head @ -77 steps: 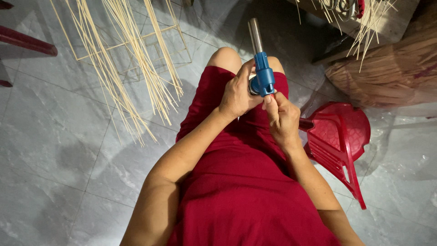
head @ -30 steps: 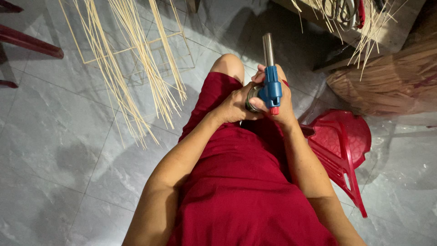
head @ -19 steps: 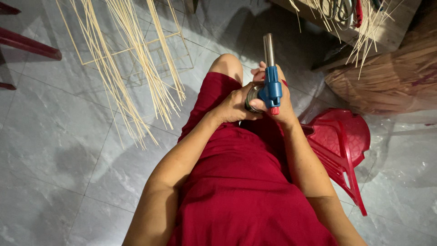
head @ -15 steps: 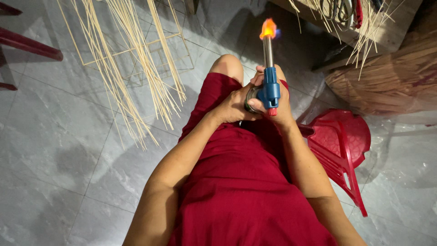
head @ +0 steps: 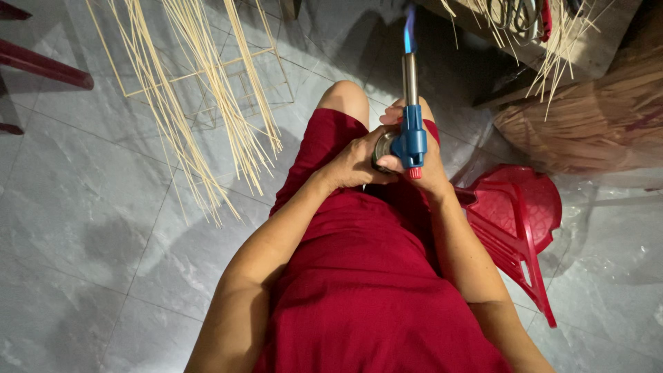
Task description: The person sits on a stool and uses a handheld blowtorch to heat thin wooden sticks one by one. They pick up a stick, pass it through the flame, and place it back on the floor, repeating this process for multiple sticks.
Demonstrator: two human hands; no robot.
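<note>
Upright above the lap stood the blue gas torch (head: 411, 135), with a small blue flame (head: 409, 31) at the tip of its metal nozzle. Both hands clasped it: the left hand (head: 356, 160) wrapped around the can from the side, the right hand (head: 428, 169) gripped behind the head. Both forearms were bent inward over the red dress (head: 366, 276). Pale thin sticks (head: 200, 103) lay on the grey tiled floor (head: 83, 228).
</note>
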